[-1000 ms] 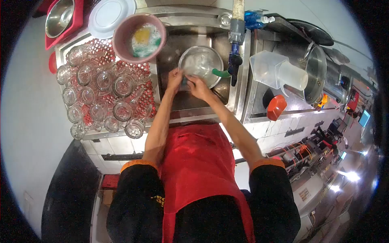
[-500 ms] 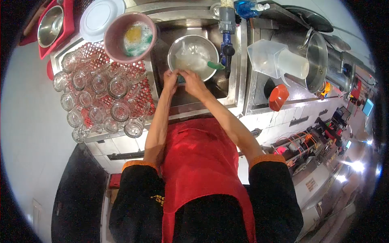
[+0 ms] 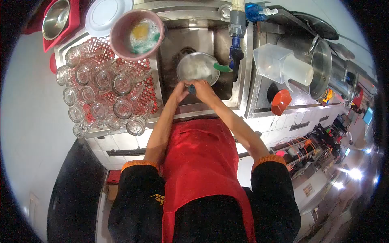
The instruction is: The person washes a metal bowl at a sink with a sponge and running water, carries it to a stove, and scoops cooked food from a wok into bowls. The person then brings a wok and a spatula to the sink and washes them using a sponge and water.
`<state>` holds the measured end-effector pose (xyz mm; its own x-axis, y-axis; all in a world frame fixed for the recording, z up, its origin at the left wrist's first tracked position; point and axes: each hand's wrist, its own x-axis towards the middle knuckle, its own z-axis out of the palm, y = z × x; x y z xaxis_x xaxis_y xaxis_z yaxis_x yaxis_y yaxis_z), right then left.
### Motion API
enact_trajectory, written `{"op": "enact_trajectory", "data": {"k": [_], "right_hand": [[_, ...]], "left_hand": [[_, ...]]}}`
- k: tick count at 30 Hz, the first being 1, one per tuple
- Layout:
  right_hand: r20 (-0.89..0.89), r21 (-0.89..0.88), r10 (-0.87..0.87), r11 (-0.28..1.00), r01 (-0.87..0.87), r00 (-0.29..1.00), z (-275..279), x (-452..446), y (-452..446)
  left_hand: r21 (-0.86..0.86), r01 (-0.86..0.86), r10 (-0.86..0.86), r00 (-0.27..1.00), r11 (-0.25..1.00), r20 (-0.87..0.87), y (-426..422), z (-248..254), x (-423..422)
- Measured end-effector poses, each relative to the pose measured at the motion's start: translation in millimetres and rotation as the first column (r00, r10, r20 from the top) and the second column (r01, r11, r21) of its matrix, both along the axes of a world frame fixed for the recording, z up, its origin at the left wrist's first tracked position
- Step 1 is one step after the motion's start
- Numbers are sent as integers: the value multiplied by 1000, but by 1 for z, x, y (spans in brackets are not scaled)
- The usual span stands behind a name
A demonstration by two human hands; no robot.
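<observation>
A round metal bowl [image 3: 194, 67] with cloudy water in it sits in the steel sink [image 3: 172, 38], below a green spout [image 3: 223, 67] on the blue tap [image 3: 235, 52]. At its near rim, my left hand [image 3: 180, 91] has its fingers closed. Beside it my right hand [image 3: 203, 90] is closed on the same rim, and the two hands almost touch. Between them shows a small dark teal piece [image 3: 192, 89]; whether it is a handle or a separate thing I cannot tell. My fingertips are partly hidden.
Several upturned glass mugs [image 3: 122, 84] stand on a red perforated mat [image 3: 152, 87] at left. A pink basin [image 3: 117, 46] holds suds and a yellow sponge [image 3: 140, 31]. To the right are a clear plastic jug [image 3: 267, 62], an orange container [image 3: 281, 102] and a large pot [image 3: 322, 67].
The bowl has come nearer my body and looks more tilted, uncovering the sink drain behind it. Both hands have moved with its rim. The whole view has shifted slightly.
</observation>
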<state>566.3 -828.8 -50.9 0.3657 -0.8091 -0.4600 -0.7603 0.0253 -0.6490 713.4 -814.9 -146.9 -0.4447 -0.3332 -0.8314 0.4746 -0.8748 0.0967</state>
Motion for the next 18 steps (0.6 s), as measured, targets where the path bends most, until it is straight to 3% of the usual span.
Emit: {"op": "enact_trajectory", "data": {"k": [1,2,3,4,7,9,11,12,13,15,17,18], "right_hand": [[-13,129,10,992,-8,1000,-7,-3,0],[-13,129,10,992,-8,1000,-3,-4,-4],[-23,301,61,952,-51,998,1,-5,-9],[-24,463,110,882,-87,994,5,-7,-13],[27,615,12,788,-27,1000,-22,-5,-19],[93,540,-89,841,25,992,-43,1,-13],[109,201,-317,935,291,942,-44,13,-11],[289,203,-482,875,439,827,-45,23,-13],[285,206,-487,872,444,825,-43,20,-14],[123,371,-137,925,82,983,-23,11,-26],[181,224,134,959,-174,974,-1,-11,-31],[194,237,132,955,-177,972,-12,-22,-29]], "left_hand": [[-1,-6,6,1000,1000,1,4,-8,-1],[9,11,-11,1000,1000,-1,7,-12,-1],[21,31,-31,1000,999,-4,10,-16,-1],[-106,65,-66,998,992,-14,12,-21,-1],[-118,97,-105,993,988,-63,-6,24,-4],[-138,142,-143,990,980,-2,-9,28,-11],[-93,58,-55,998,994,34,-15,46,-9],[-116,94,-87,994,989,66,-21,40,-5],[-112,99,-93,994,989,63,-28,39,2],[-251,135,-118,990,958,79,-38,35,15],[-269,64,-40,995,961,95,-36,30,17],[-285,37,-11,995,958,94,-32,23,12]]}}
